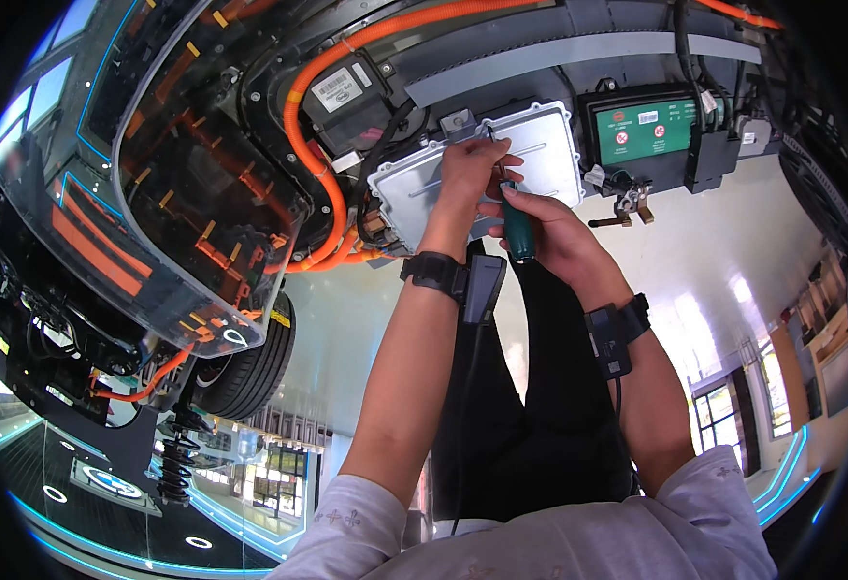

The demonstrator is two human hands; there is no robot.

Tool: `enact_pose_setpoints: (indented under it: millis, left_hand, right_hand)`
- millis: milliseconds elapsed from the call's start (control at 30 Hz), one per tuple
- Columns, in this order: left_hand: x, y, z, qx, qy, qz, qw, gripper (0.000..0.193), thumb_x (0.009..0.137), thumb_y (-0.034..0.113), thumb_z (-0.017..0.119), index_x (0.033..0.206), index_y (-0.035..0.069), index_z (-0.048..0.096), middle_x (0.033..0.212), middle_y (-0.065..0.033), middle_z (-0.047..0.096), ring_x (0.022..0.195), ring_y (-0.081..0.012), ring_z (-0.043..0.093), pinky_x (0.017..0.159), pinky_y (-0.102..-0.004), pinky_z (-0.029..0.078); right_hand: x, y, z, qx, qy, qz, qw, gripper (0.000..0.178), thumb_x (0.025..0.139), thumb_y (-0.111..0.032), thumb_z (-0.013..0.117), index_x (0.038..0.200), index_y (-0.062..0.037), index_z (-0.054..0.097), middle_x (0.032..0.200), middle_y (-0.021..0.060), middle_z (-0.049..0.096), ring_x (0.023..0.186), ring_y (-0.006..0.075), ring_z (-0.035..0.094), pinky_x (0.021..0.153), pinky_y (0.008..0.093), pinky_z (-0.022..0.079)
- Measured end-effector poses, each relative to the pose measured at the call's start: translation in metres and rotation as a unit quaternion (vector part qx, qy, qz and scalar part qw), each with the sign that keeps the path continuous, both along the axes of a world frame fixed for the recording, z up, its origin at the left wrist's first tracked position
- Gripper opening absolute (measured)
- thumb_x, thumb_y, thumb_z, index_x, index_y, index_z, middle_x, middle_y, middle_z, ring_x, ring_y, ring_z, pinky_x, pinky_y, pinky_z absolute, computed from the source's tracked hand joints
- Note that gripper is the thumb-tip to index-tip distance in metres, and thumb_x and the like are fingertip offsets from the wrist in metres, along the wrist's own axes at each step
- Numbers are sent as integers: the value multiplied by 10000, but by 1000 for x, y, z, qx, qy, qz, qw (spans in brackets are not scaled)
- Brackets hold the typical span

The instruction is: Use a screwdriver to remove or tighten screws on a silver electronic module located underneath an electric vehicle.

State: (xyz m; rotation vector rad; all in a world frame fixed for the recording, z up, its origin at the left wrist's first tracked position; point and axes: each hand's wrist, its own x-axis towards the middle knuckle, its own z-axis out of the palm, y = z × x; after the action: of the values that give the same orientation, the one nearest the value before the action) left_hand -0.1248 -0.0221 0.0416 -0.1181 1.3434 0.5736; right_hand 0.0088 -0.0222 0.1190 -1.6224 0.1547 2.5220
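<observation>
My right hand [564, 237] is wrapped round the green handle of a screwdriver [518, 230]. Its handle end points back toward me, and its front end runs up to the fingers of my left hand. My left hand [467, 174] is closed in a pinch just ahead of the tool; what sits between its fingertips is hidden. Both hands are over a flat silver metal housing [414, 198] with a ribbed lid and bolt lugs along its rim. A small grey bracket [459, 123] stands at the far edge of this housing, close to my left fingers.
A thick orange cable [293, 126] curves down left of the housing. Beyond it is a clear transparent cover [168, 164] over dark parts. A black control box [342, 97] lies at the far left, a green-labelled battery [646, 130] to the right. A tyre [255, 372] stands lower left.
</observation>
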Motion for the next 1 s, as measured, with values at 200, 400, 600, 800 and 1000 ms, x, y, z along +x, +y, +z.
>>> enact_pose_setpoints:
  millis: [200,400,600,800,1000]
  left_hand:
    - [-11,2,-4,-15,3,-20,1000,303,910,181,587,1092,-53,521,927,-151,701,738,-224,682,560,-301,530]
    - [-11,2,-7,19,-42,-34,998,278,908,171,566,1047,-69,551,896,-163,703,719,-220,675,570,-286,520]
    - [-5,0,-5,16,-8,-57,998,277,910,196,565,1026,-55,579,919,-169,693,721,-233,671,566,-280,513]
    - [-8,2,-6,-10,-88,59,994,250,905,178,570,1006,-48,603,927,-168,689,716,-234,666,524,-275,498]
    - [-6,5,1,-14,-26,-27,999,253,914,154,540,1034,-58,609,919,-171,681,731,-217,658,526,-265,497]
  right_hand:
    - [-3,2,3,-27,13,-19,999,365,953,-328,532,1211,-71,560,1094,68,660,927,168,643,798,293,482]
    - [1,-11,-10,-11,-21,-14,1000,391,958,-391,515,1176,-70,563,1009,46,659,871,132,628,734,263,480]
    - [0,1,-3,-48,22,-80,995,394,972,-386,489,1178,-57,556,999,66,655,830,139,622,662,259,481]
    - [-3,7,5,-26,-21,-104,994,370,980,-362,463,1208,-83,548,999,74,651,801,153,622,637,267,484]
    - [-5,14,2,-41,-8,-134,990,366,976,-336,473,1234,-88,546,993,66,652,788,165,627,645,296,502]
